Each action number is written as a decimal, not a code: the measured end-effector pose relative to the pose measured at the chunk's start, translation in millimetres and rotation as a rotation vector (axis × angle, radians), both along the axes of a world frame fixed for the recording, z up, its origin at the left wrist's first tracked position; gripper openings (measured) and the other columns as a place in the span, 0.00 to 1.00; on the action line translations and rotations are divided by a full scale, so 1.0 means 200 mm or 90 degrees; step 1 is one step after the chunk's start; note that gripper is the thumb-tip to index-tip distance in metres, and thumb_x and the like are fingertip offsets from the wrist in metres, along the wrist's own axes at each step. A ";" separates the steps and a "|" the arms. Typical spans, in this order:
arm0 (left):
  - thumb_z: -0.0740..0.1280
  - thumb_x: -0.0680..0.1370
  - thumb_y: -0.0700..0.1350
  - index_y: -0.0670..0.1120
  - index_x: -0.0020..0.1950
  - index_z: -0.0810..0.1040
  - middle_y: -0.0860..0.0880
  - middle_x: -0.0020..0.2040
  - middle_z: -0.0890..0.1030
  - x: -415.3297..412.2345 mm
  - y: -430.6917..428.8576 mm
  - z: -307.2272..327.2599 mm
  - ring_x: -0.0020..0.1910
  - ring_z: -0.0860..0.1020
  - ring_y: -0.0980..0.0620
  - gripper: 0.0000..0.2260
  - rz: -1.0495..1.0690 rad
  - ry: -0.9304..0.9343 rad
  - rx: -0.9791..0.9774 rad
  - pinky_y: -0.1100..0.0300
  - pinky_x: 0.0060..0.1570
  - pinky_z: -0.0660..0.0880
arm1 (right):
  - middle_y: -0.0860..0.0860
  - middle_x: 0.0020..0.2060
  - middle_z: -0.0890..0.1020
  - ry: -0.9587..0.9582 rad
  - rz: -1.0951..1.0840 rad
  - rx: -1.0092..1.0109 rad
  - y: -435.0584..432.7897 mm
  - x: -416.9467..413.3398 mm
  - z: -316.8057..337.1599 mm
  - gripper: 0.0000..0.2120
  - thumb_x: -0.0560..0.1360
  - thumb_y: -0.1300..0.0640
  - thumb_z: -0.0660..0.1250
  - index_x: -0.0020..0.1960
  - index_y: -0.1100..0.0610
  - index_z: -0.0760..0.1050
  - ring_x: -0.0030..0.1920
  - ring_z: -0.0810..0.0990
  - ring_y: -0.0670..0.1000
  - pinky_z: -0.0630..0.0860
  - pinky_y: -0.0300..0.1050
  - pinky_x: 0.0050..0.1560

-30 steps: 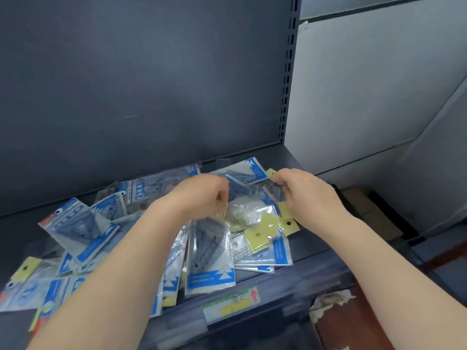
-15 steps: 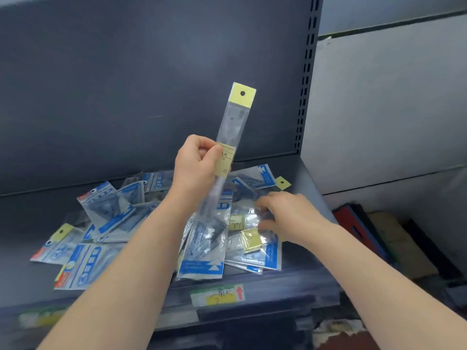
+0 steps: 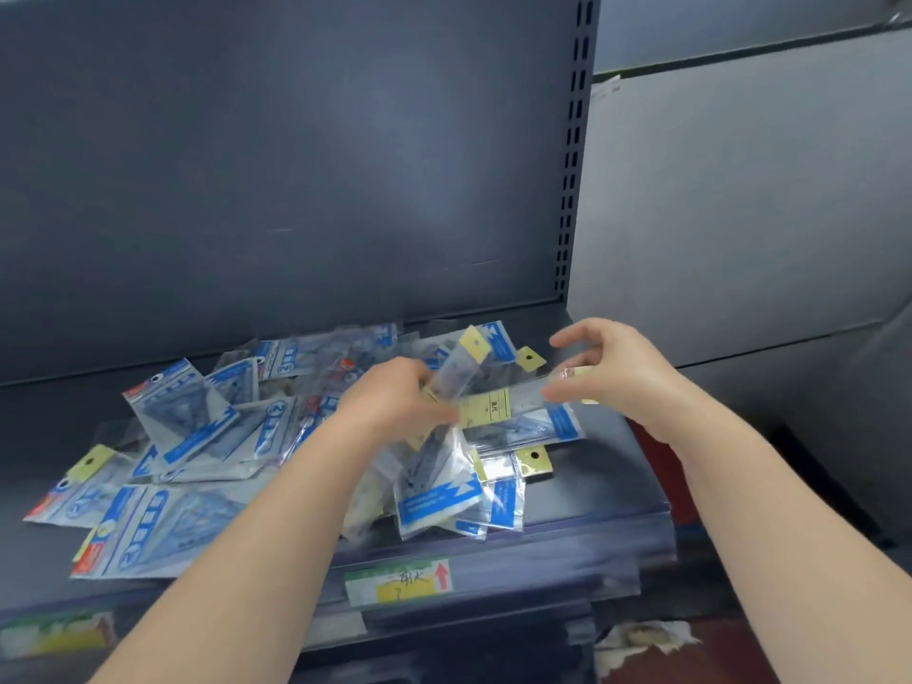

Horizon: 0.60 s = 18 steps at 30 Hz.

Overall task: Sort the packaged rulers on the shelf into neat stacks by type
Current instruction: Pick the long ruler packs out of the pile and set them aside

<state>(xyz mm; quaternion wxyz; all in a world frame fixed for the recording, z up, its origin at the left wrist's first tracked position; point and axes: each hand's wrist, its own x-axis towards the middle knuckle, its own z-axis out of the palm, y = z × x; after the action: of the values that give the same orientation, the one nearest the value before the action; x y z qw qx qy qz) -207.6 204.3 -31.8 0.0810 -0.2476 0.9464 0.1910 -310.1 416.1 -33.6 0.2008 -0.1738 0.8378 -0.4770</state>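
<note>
A loose pile of packaged rulers covers the dark grey shelf (image 3: 612, 491). Most are blue-and-clear set-square packs (image 3: 182, 422); several narrow clear packs have yellow hang tabs. My left hand (image 3: 395, 407) is closed on a narrow straight-ruler pack (image 3: 459, 367) that points up and to the right, yellow tab at its top. A second straight-ruler pack (image 3: 513, 404) with a yellow label lies level between my hands. My right hand (image 3: 612, 367) pinches its right end with thumb and fingertips. Whether the left hand also grips its left end is blurred.
The shelf's grey back panel (image 3: 296, 190) rises behind the pile, and a slotted upright (image 3: 572, 150) marks its right side. A price label (image 3: 397, 582) with a red arrow sits on the front rail. Right of the shelf is a pale wall (image 3: 740, 214); torn paper (image 3: 641, 639) lies on the floor.
My left hand has lowered the upright ruler pack from high above the pile down to it. My right hand left the pile and now holds a second narrow pack level.
</note>
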 end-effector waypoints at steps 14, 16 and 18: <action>0.69 0.76 0.51 0.51 0.49 0.83 0.51 0.40 0.83 -0.13 0.15 0.03 0.37 0.78 0.55 0.06 0.020 0.165 0.327 0.61 0.34 0.72 | 0.55 0.46 0.83 -0.392 -0.174 -0.502 -0.27 0.16 -0.08 0.04 0.79 0.63 0.63 0.52 0.60 0.76 0.43 0.83 0.52 0.82 0.46 0.43; 0.67 0.77 0.49 0.51 0.49 0.83 0.48 0.43 0.84 -0.10 0.13 0.02 0.41 0.81 0.51 0.06 0.014 0.146 0.327 0.57 0.38 0.78 | 0.56 0.46 0.83 -0.355 -0.193 -0.461 -0.32 0.18 -0.08 0.06 0.82 0.62 0.59 0.52 0.58 0.74 0.44 0.83 0.53 0.81 0.49 0.47; 0.65 0.75 0.49 0.48 0.46 0.81 0.45 0.42 0.83 -0.07 0.04 0.00 0.43 0.82 0.44 0.07 -0.019 0.044 0.174 0.51 0.41 0.79 | 0.57 0.41 0.83 -0.321 -0.237 -0.462 -0.32 0.15 -0.03 0.04 0.82 0.61 0.57 0.50 0.58 0.70 0.39 0.83 0.53 0.80 0.51 0.45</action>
<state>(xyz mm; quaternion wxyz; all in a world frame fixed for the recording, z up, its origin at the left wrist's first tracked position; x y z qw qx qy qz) -220.7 212.2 -31.9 0.0842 -0.2138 0.9173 0.3252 -280.7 351.9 -39.8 0.2355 0.0416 0.5590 -0.7940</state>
